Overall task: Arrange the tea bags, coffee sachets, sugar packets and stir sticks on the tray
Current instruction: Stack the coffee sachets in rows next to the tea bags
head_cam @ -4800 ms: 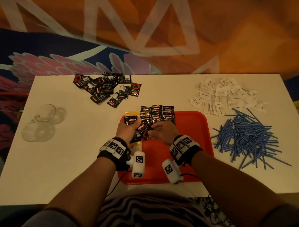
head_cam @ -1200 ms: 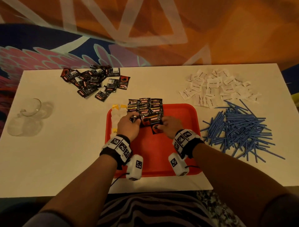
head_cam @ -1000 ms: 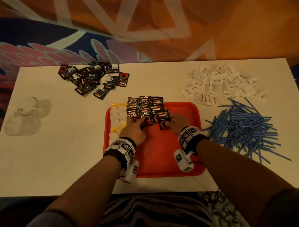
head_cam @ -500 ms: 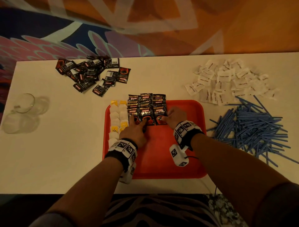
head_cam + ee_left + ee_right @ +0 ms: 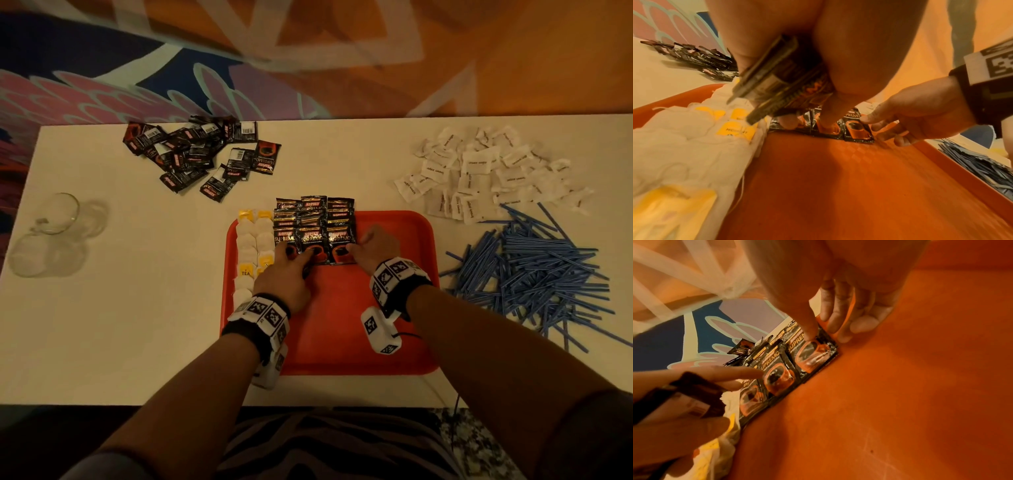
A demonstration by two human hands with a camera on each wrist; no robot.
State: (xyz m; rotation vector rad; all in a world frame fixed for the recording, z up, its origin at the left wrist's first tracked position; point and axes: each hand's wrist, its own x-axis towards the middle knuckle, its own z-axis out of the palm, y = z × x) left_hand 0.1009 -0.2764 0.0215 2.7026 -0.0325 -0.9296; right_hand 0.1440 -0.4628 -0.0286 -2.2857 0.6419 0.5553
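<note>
On the red tray (image 5: 394, 342), three columns of black coffee sachets (image 5: 313, 222) lie beside the white tea bags (image 5: 253, 246) at the far left. The left hand (image 5: 286, 277) grips a spare stack of sachets (image 5: 777, 78) in its palm while its fingertips press the front row; the right hand (image 5: 375, 248), fingers loosely bent and holding nothing, touches the rightmost sachet (image 5: 813, 352). Loose sachets (image 5: 195, 154), sugar packets (image 5: 486, 174) and blue stir sticks (image 5: 534, 270) lie on the white table (image 5: 137, 308)

On the red tray (image 5: 394, 291), white yellow-tagged tea bags (image 5: 253, 246) fill its left edge, black coffee sachets (image 5: 313, 226) overlap in three columns beside them.
</note>
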